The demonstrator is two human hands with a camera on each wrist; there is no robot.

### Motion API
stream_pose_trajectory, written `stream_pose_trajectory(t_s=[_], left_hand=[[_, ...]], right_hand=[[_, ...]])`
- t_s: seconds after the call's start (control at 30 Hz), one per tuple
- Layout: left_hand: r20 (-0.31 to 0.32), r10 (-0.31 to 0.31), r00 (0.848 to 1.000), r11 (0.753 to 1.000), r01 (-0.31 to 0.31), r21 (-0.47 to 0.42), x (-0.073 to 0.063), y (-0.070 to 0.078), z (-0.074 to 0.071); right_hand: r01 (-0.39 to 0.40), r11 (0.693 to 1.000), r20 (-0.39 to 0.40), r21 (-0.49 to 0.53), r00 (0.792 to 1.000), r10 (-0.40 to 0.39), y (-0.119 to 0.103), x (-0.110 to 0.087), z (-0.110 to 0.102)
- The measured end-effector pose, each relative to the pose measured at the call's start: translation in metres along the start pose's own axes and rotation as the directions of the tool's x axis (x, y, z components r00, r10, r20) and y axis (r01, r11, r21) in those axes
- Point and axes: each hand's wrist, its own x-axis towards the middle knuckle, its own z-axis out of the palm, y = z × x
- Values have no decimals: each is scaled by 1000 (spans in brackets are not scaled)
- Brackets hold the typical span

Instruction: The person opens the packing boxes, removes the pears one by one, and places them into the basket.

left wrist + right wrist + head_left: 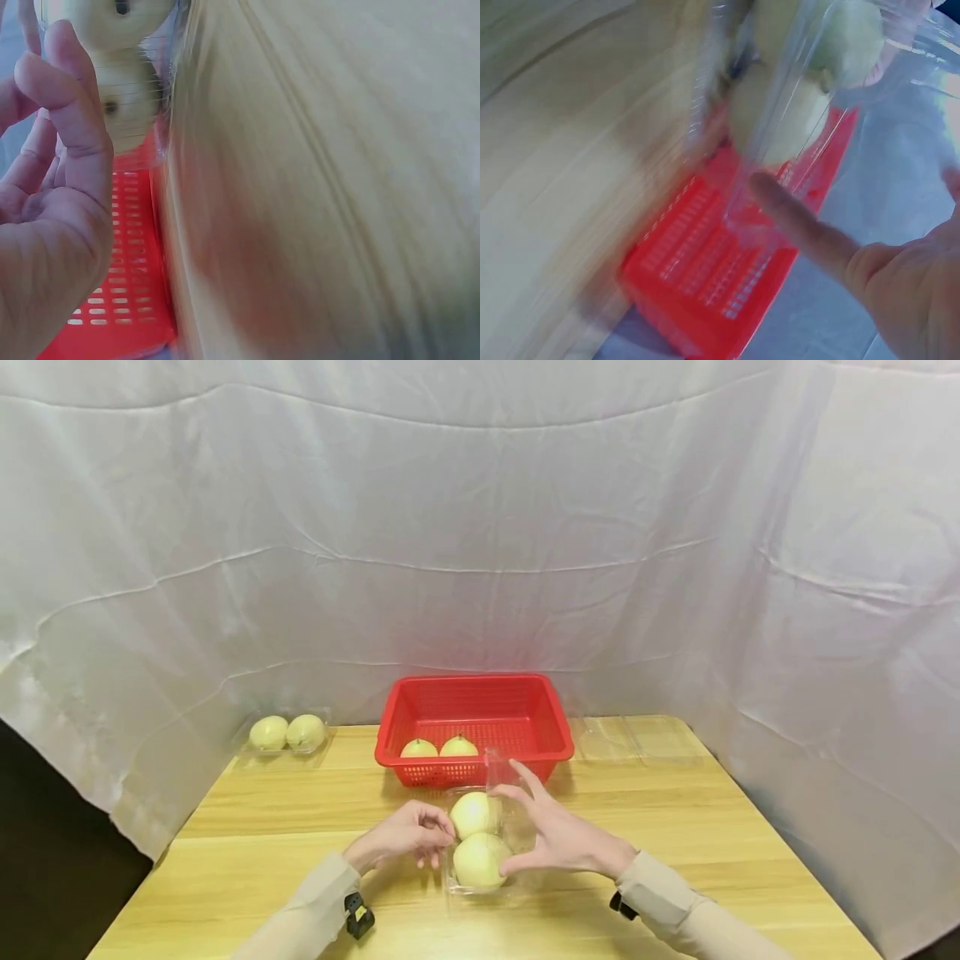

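Note:
Two round, pale yellow pears [480, 860] sit in a clear plastic clamshell box [472, 890] at the table's middle. Its transparent lid [497, 768] stands raised on the right side. My right hand [558, 837] spreads along the lid, thumb by the nearer pear and fingers toward the far end. One extended finger [802, 217] reaches the lid's edge in the right wrist view. At the box's left side is my left hand [408, 833], fingers loosely bent, thumb and forefinger right at the rim. The left wrist view shows this hand [64, 172] in front of the box.
Behind the box stands a red plastic basket [558, 735] with two pears [459, 746] inside. Another clear box with two pears [268, 733] is at the back left. Clear empty packaging [660, 739] lies at the back right. A pale curtain [480, 527] surrounds the wooden table [247, 860].

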Motion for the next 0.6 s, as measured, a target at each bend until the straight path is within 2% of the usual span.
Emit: stream_pose_trajectory(t_s=[0.17, 0.3, 0.47, 0.6], left_hand=[[-16, 0, 1000, 1000, 1, 10, 2, 4, 0], [-10, 1, 1000, 1000, -1, -7, 0, 4, -1], [10, -5, 1000, 1000, 5, -26, -2, 2, 0], [7, -10, 1000, 1000, 10, -25, -3, 3, 0]], right_hand=[[75, 996, -62, 52, 995, -72, 11, -9, -9], [126, 989, -144, 82, 983, -113, 19, -13, -16], [87, 980, -237, 176, 971, -44, 30, -15, -28], [36, 952, -262, 305, 964, 48, 45, -20, -37]])
